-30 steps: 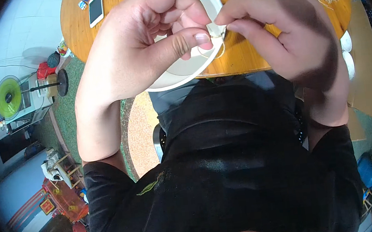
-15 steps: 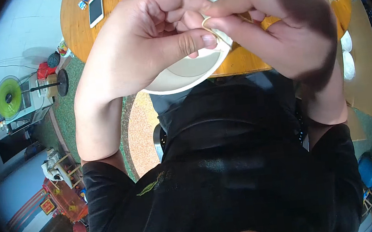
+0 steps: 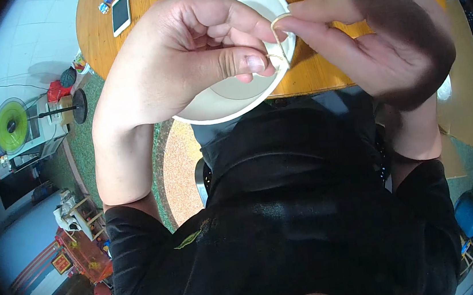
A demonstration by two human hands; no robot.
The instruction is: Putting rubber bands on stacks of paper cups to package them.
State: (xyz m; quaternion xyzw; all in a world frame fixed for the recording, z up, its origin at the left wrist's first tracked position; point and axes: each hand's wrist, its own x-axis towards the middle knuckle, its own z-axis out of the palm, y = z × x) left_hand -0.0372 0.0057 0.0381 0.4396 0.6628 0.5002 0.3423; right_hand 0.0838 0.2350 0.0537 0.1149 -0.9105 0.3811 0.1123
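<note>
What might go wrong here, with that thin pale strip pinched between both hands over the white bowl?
The thin pale strip is held only at the fingertips of the left hand and right hand, so it may snap or slip. Part of it might miss the white bowl and land on the wooden table. The bowl overhangs the table's near edge, so a nudge might tip it.

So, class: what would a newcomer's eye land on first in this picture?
Two bare hands meet near the top centre: the left hand and right hand pinch a thin pale strand between them. Right beneath them a white bowl sits at the near edge of a round wooden table, with a phone lying at upper left.
</note>
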